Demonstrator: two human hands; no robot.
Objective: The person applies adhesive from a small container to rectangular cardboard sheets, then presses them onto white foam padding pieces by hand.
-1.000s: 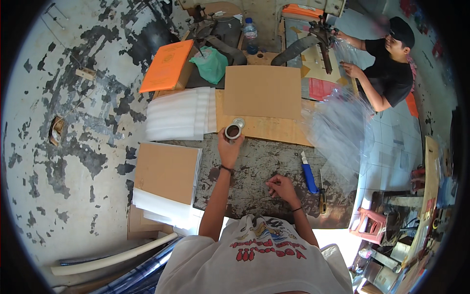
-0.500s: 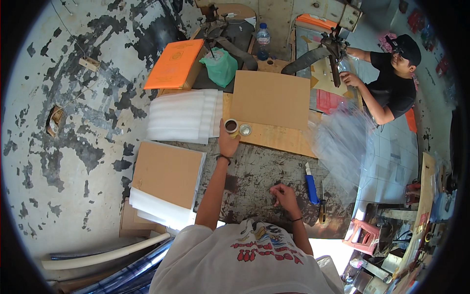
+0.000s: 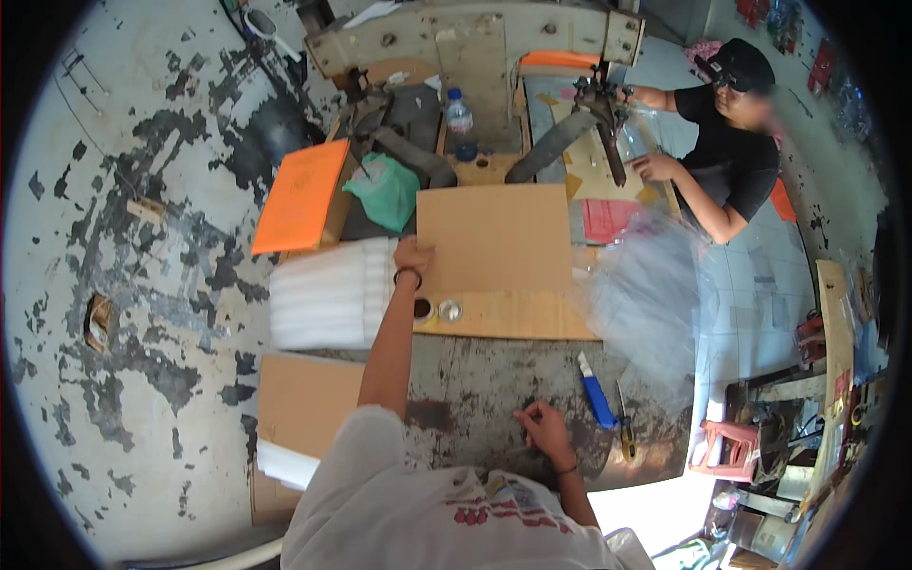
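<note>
My left hand (image 3: 413, 255) reaches far forward, its fingers closed at the left edge of a brown cardboard sheet (image 3: 494, 237). This sheet lies on a wooden board (image 3: 513, 315). Close to my left wrist, on the board, are a small round thing with a dark inside (image 3: 423, 309) and a silvery round one (image 3: 449, 311). My right hand (image 3: 546, 427) rests low over the worn dark table (image 3: 475, 380), fingers curled, with nothing visible in them. Right of it lie a blue-handled cutter knife (image 3: 598, 399) and a screwdriver (image 3: 627, 437).
White foam sheets (image 3: 328, 294) are stacked left, with more cardboard (image 3: 309, 404) nearer me. Behind stand an orange-covered stack (image 3: 299, 195), a green bag (image 3: 385, 190) and a water bottle (image 3: 461, 123). Clear plastic sheets (image 3: 641, 290) hang at right. A person (image 3: 727, 152) works far right.
My left hand has moved forward from the small round things to the cardboard sheet's left edge. My right hand stays curled near the table. The view has tilted forward and shifted.
</note>
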